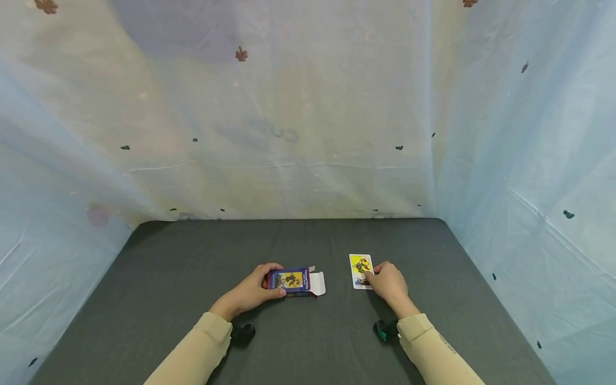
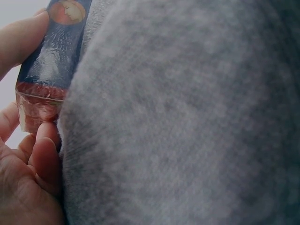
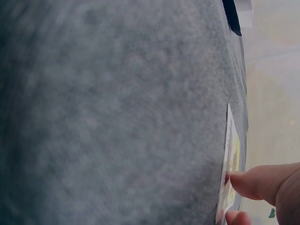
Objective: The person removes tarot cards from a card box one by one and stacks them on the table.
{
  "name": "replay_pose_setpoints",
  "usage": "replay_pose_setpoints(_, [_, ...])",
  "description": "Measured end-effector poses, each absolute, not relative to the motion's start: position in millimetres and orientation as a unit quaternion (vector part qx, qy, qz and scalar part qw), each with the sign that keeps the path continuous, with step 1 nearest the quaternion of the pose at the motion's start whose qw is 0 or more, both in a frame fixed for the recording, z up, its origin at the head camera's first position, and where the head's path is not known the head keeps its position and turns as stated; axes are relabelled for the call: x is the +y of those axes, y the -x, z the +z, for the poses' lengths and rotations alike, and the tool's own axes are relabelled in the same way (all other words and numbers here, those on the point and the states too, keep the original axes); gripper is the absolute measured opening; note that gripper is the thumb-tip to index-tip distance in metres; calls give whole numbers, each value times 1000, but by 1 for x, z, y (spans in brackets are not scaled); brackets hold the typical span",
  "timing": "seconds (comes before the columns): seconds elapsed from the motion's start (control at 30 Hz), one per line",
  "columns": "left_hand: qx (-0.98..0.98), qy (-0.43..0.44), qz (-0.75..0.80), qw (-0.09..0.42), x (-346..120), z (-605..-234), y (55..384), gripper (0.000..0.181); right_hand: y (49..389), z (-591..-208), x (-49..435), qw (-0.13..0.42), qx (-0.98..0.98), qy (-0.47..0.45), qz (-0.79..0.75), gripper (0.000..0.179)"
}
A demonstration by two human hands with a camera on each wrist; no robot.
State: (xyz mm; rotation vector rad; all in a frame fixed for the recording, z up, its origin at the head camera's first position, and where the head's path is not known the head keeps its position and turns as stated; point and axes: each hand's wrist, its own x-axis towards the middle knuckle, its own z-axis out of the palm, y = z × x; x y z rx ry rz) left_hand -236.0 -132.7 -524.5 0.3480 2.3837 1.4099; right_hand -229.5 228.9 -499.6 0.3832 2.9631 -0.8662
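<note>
Head view: the left grip (image 1: 251,290) holds a small, open-flapped blue cardboard box (image 1: 292,279) on the dark-grey cloth-covered tabletop (image 1: 298,347); to its right, the right grip (image 1: 390,283) pinches a yellow-and-white rectangular card (image 1: 360,263) by its right edge. I'd judge the card light, flexible, slick, best held edgewise.

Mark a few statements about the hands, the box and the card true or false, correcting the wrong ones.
1. The left hand holds the blue box. True.
2. The box is closed at both ends. False: a white flap sticks out at the end nearer the card.
3. The right hand touches the card. True.
4. The card's visible face is blank. False: it shows a picture on yellow.
5. The table covering is dark grey. True.
</note>
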Motion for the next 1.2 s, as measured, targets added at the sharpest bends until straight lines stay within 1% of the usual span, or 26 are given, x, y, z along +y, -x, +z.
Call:
replay_pose_setpoints(0.77, [843, -120, 495, 173, -132, -523, 235, 68, 232, -503, 227, -6, 947, -116, -300, 25])
replay_pose_setpoints(0.87, [843, -118, 494, 175, -132, -524, 235, 68, 231, -502, 226, -19, 940, -115, -322, 26])
replay_pose_setpoints(1.0, [841, -117, 497, 180, -133, -523, 235, 69, 231, -499, 217, -51, 926, -94, -361, 29])
replay_pose_setpoints(1.1, [839, -116, 500, 183, -133, -522, 235, 69, 231, -498, 205, -70, 918, -66, -385, 27])
replay_pose_setpoints(1.2, [837, -116, 501, 184, -133, -521, 236, 68, 229, -495, 190, -75, 910, -39, -407, 24])
